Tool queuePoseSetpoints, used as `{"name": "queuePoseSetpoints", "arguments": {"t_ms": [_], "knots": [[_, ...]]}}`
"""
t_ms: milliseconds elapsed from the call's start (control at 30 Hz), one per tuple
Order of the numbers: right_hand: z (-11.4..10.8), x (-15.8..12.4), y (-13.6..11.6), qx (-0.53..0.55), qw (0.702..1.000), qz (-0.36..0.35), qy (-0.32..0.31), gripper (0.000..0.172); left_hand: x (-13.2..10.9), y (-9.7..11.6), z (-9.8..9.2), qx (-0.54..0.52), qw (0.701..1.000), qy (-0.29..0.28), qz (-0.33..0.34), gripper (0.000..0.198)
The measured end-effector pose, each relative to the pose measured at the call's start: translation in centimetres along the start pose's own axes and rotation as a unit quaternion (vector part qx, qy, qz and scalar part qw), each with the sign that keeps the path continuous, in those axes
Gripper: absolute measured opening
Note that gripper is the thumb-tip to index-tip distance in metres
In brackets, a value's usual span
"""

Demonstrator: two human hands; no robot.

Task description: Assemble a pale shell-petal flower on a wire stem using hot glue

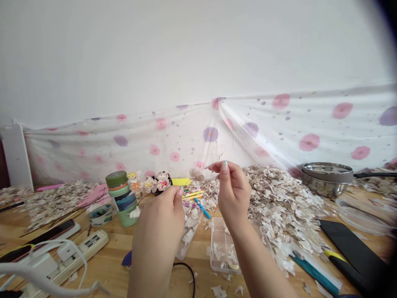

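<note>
My left hand (161, 219) is raised over the table with its back toward me. Its thumb presses against the curled fingers in a pinch; whatever lies between them is hidden. At about the same height, my right hand (233, 186) holds thumb and fingers together, and any small thing there is too fine to make out. Beyond my left hand are white-petalled flowers (150, 185) with yellow and pink centres. A pale shell-like piece (197, 174) shows between the hands. Below them are a narrow clear tray (198, 219) and a clear compartment box (217, 261), both containing white flakes.
Large heaps of whitish flakes (279, 207) spread across the right and left. A green jar (125, 211), tape roll (101, 215) and power strip (96, 244) stand left. At right are metal bowls (325, 186) and a black flat object (350, 244). Blue pen (202, 208) lies mid-table.
</note>
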State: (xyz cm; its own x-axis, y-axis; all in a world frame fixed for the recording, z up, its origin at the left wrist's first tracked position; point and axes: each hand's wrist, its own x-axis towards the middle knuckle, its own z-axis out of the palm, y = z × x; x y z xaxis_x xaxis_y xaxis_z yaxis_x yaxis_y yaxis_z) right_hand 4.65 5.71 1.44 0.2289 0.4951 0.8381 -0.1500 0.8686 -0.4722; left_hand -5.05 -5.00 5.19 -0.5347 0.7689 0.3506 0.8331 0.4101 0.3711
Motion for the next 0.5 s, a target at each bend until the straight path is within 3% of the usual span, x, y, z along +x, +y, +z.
{"name": "queuePoseSetpoints", "arguments": {"t_ms": [133,200,333,500], "knots": [[0.6,-0.5,0.5,-0.001,1.000,-0.004,0.019,0.009,0.6,-0.6,0.4,-0.046,0.999,0.022,0.016,0.030],[0.4,-0.3,0.5,-0.005,0.999,-0.008,0.044,0.008,1.4,-1.3,1.1,-0.125,0.991,0.026,0.031,0.029],[-0.3,0.6,-0.3,0.049,0.992,0.013,0.116,0.015,3.3,-2.4,2.8,-0.376,0.920,-0.014,0.105,0.031],[-1.2,1.8,-0.8,0.103,0.981,0.034,0.162,0.029,4.2,-2.2,3.4,-0.455,0.874,-0.008,0.171,0.028]]}}
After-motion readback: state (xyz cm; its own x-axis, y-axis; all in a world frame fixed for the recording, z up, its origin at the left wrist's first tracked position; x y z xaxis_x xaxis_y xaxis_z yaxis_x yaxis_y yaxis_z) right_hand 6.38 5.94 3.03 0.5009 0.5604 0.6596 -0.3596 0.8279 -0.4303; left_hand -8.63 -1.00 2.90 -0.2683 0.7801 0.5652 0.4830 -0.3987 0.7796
